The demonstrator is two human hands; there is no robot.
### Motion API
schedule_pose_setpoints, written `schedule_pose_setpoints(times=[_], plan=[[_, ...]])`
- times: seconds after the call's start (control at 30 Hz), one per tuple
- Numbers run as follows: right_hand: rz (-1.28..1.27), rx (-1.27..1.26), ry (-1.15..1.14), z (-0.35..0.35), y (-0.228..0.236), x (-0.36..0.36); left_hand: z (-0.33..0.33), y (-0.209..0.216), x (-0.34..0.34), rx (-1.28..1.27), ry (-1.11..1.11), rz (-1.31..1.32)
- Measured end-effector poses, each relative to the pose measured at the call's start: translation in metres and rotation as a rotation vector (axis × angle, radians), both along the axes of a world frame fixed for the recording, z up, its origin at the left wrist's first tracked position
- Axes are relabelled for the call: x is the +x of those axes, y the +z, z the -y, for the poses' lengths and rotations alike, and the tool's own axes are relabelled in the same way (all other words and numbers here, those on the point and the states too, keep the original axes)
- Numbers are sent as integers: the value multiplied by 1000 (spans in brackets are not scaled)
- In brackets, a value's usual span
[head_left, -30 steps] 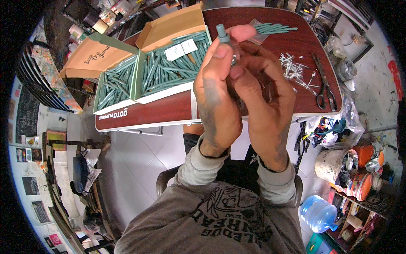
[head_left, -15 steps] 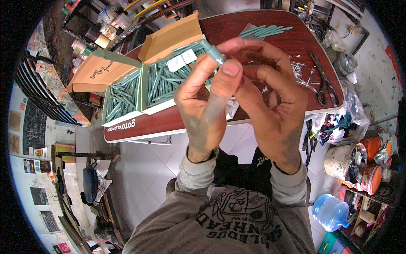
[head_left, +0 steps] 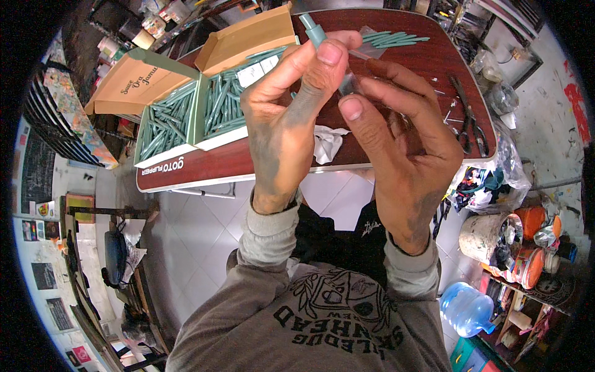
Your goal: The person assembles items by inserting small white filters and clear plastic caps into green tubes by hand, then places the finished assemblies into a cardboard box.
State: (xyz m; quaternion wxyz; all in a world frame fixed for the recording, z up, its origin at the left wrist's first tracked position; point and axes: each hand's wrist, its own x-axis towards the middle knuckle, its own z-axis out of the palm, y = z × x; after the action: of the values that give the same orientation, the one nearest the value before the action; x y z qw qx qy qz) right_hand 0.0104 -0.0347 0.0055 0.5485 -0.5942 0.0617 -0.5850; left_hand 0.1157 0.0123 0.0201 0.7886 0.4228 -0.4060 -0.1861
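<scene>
Both hands are raised close to the camera over a dark red table (head_left: 396, 68). My left hand (head_left: 285, 118) pinches a slim grey-green pen-like tube (head_left: 313, 31) between thumb and fingertips; its top sticks up above the fingers. My right hand (head_left: 403, 130) holds the lower part of the same tube, which looks clear there, with the thumb pressed against it. Both hands are smudged dark. Under them a crumpled white cloth (head_left: 328, 142) lies on the table.
Two open cardboard boxes (head_left: 211, 105) full of green tubes stand at the table's left. A loose bundle of green tubes (head_left: 393, 39) lies at the far edge. Scissors or pliers (head_left: 468, 118) and small metal bits lie on the right. Buckets and a blue water jug (head_left: 465, 307) stand on the floor.
Both hands have shifted slightly rightward and down with the tube. The fingers have regripped, and the tube's top now stands clear above my left fingertips.
</scene>
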Motion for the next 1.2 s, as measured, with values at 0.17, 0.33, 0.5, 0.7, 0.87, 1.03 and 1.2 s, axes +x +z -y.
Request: schedule_pose_setpoints(times=[0.17, 0.33, 0.5, 0.7, 0.87, 1.03, 1.2], plan=[[-69, -117, -33, 9, -3, -4, 2, 1, 1, -5, 14, 71], [6, 202, 115, -5, 9, 3, 6, -2, 4, -60, -7, 77], [-12, 175, 201, -3, 15, -4, 8, -4, 6, -71, -63, 21], [36, 105, 245, -2, 11, -1, 7, -3, 8, -80, -80, -3], [24, 93, 281, 8, -3, 3, 5, -2, 7, -67, -129, -100], [-17, 47, 251, 10, -5, 2, 13, -3, 7, -121, -94, -112], [-56, 237, 289, -7, 18, -6, 5, 7, 2, -25, -95, -180]])
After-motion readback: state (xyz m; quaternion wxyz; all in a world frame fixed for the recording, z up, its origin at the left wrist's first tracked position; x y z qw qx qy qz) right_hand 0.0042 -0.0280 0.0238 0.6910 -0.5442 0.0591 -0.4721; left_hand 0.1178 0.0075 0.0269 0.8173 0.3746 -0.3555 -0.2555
